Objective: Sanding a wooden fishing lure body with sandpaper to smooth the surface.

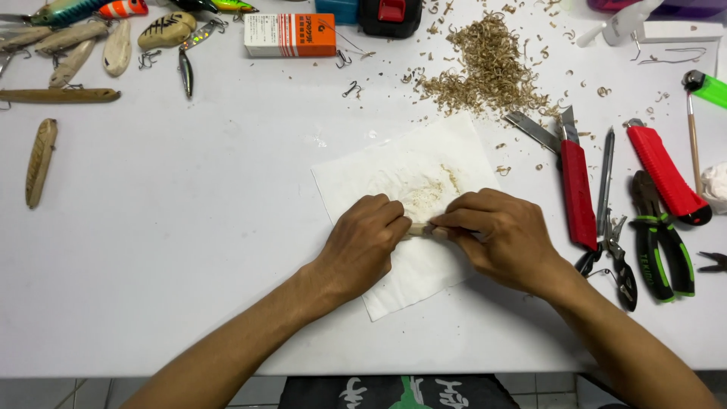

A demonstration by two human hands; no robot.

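Note:
My left hand [363, 241] and my right hand [496, 235] meet over a white paper towel [394, 170] on the white table. Between their fingers they hold a small pale wooden piece [420, 229], mostly hidden by the fingers. Fine wood dust lies on the towel just above the hands.
A heap of wood shavings [488, 72] lies behind the towel. To the right are two red utility knives [577, 193] [666, 170], green-handled pliers [659, 246], scissors and a green lighter [708, 87]. At far left lie carved wooden lure bodies [39, 160], painted lures, hooks and an orange-white box [290, 35].

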